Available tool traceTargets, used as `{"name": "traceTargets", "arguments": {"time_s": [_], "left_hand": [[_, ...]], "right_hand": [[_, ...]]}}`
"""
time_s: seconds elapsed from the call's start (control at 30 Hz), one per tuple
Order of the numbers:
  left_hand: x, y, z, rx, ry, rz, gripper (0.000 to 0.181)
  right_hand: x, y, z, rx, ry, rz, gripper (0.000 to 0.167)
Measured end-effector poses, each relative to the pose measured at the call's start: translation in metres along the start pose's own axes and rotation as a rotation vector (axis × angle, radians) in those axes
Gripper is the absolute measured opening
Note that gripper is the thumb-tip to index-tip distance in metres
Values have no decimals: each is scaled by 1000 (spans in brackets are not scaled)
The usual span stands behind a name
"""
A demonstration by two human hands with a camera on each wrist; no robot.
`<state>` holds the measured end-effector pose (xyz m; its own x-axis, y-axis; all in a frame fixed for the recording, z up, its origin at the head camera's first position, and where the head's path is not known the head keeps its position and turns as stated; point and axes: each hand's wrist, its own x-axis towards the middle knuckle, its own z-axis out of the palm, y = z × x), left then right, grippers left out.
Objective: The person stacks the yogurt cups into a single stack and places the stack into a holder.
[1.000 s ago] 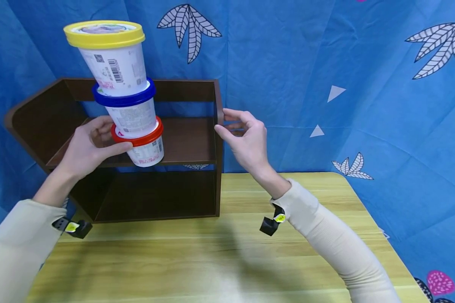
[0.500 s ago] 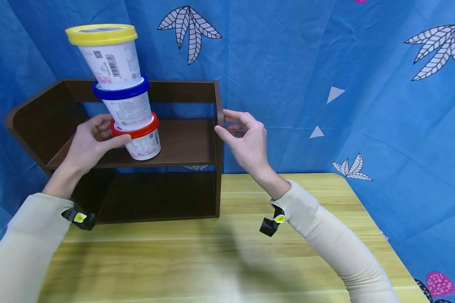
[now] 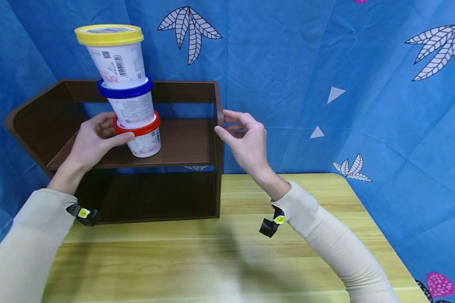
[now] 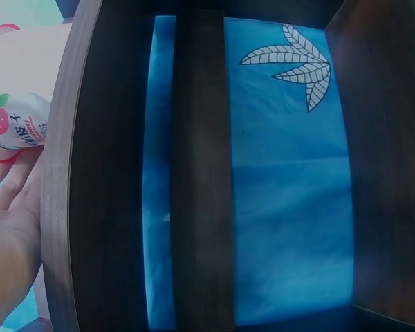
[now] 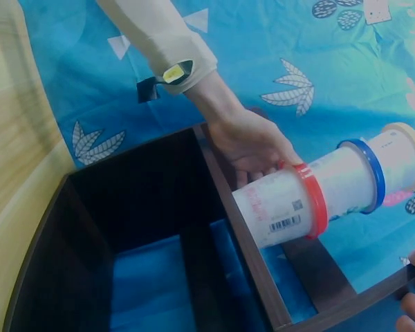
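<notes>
In the head view, my left hand (image 3: 89, 141) grips the bottom tub (image 3: 145, 144), a white one with a red lid, thumb on the lid's near side. On it stands a blue-lidded white tub (image 3: 132, 110), and above that a yellow-lidded tub (image 3: 117, 63). The stack leans slightly left in this view. It is over the upper board of a dark brown shelf unit (image 3: 189, 141); whether the bottom tub touches that board I cannot tell. My right hand (image 3: 248, 141) holds the front edge of the unit's right side panel between thumb and fingers. Strawberry print shows on the red-lidded tub (image 4: 28, 117) in the left wrist view.
The shelf unit stands on a light wooden table (image 3: 288, 252), at its back left. Behind hangs a blue cloth (image 3: 288, 63) with leaf prints. A lower compartment (image 3: 159, 195) lies under the upper board, and a back rail (image 3: 183, 91) runs across the top.
My left hand has carried the stack of tubs farther back over the upper board; it swung slightly left, then right again. My right hand has stayed on the side panel.
</notes>
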<state>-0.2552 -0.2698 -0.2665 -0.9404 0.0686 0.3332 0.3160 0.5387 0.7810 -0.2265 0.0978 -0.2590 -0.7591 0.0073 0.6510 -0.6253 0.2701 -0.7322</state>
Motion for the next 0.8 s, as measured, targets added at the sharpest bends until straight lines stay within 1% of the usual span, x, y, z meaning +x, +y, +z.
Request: {"name": "traceTargets", "arguments": {"time_s": [0.17,0.33,0.63,0.8], "left_hand": [[2,0,1,25,-15,-20,71],[3,1,1,43,-17,-21,72],[2,2,-1,50,-19,-30,72],[0,1,0,66,-12,-37,76]], "right_hand": [[0,0,0,2,1,-1,38],[0,0,0,1,6,-1,38],[0,1,1,-2,-1,3,38],[-1,1,-1,15,-2,15,39]]}}
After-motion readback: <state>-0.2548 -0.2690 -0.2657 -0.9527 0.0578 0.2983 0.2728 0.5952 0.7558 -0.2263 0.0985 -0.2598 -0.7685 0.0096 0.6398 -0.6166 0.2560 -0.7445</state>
